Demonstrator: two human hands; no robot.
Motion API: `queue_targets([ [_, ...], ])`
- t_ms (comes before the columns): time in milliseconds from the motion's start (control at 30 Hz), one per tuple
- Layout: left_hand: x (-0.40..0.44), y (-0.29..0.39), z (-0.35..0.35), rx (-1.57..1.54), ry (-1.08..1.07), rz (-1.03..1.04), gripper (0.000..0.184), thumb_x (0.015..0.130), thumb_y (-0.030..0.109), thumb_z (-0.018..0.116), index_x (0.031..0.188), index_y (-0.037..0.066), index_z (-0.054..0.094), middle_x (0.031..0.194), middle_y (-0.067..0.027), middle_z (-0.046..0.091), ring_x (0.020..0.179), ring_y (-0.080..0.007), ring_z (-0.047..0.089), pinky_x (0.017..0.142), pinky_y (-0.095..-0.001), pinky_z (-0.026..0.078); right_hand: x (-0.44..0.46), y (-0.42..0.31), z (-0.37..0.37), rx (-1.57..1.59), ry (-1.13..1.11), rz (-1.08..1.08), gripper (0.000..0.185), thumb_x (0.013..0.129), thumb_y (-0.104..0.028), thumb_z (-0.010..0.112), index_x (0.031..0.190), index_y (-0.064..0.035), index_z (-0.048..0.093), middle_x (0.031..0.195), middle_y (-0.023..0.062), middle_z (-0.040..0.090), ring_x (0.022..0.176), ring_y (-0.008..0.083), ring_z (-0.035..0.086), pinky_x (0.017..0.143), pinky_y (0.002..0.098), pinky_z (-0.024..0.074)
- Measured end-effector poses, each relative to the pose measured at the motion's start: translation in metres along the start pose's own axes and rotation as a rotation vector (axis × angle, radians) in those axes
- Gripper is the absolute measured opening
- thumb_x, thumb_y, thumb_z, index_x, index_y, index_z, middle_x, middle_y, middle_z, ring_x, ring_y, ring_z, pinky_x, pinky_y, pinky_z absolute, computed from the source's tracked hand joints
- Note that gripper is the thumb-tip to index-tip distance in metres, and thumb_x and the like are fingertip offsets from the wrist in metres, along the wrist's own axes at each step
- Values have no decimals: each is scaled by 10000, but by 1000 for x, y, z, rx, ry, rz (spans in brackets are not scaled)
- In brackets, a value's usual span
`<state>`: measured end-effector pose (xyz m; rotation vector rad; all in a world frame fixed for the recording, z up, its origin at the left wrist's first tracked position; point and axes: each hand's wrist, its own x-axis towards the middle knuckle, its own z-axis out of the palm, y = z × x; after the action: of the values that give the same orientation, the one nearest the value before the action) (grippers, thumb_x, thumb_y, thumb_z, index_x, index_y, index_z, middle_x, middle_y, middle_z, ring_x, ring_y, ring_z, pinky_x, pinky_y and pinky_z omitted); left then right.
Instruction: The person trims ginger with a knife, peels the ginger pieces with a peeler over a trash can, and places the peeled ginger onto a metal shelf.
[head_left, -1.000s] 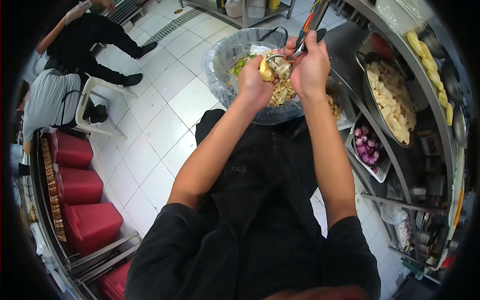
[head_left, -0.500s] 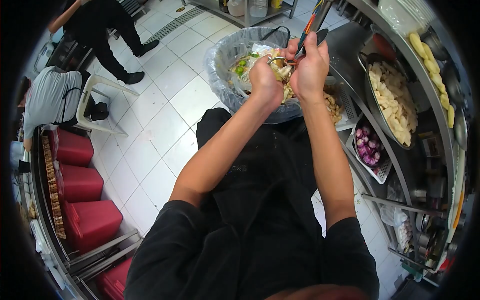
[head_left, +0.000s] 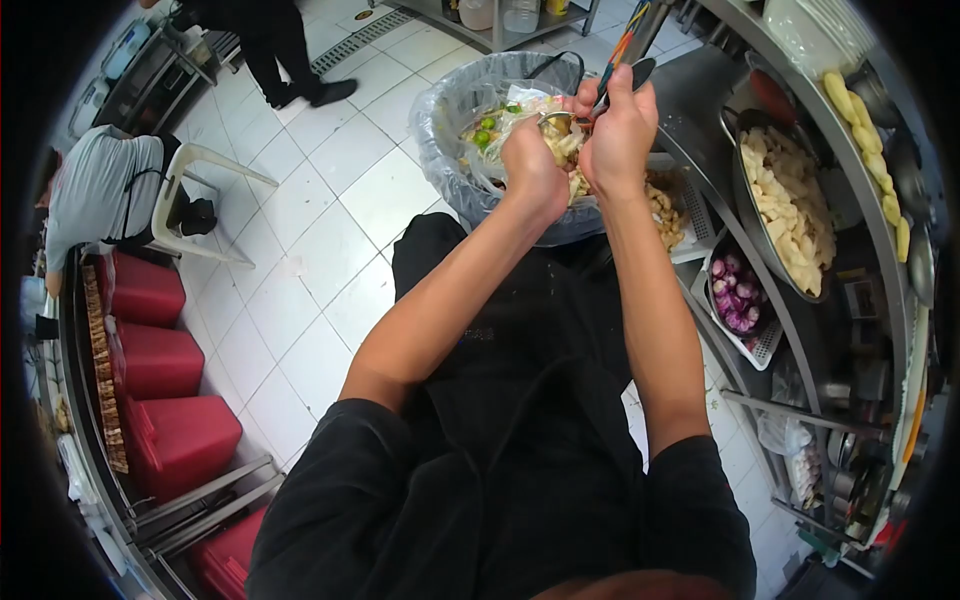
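Over a bin (head_left: pixel 440 150) lined with clear plastic and holding food scraps, my two hands are close together. My left hand (head_left: pixel 535 165) is closed, its fingertips turned away from me. A thin curved metal edge (head_left: pixel 553 117) shows at its fingers; the rest of that item is hidden. My right hand (head_left: pixel 618 140) is closed too, thumb pointing up. Beside its thumb sticks out a dark rounded end (head_left: pixel 643 72), perhaps a handle. Pale yellowish pieces (head_left: pixel 565 150) show between the hands, but I cannot tell whether they are held or lie in the bin.
At right are a basket of knobbly tan pieces (head_left: pixel 665 212), a wok of pale slices (head_left: pixel 785 205) and purple onions (head_left: pixel 738 295). A metal pole with coloured wires (head_left: pixel 628 40) rises beyond my hands. Red bins (head_left: pixel 180 440) line the left; one person (head_left: pixel 105 185) bends by a white chair (head_left: pixel 178 200).
My hands stay over the bin with only slight finger shifts. The standing person at upper left has stepped to the right. The bending person has barely moved.
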<state>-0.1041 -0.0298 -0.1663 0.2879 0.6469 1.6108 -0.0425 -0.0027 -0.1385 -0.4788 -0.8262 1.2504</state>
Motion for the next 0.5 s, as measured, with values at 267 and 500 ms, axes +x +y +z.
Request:
queue_targets([
  [267, 3, 0, -24, 182, -97, 149, 162, 900, 156, 422, 937, 31, 519, 848, -93, 566, 706, -167, 523, 578, -308, 419, 60, 43, -26, -404, 251, -44, 182, 950, -189, 435, 945, -19, 370, 632, 102, 549, 466, 157, 505, 439, 278, 427],
  [500, 16, 19, -39, 46, -150, -43, 257, 941, 264, 430, 912, 21, 507, 809, -86, 540, 674, -168, 493, 606, -288, 405, 75, 39, -34, -484, 222, -172, 183, 948, -189, 430, 949, -13, 378, 634, 89, 568, 474, 153, 523, 447, 283, 440],
])
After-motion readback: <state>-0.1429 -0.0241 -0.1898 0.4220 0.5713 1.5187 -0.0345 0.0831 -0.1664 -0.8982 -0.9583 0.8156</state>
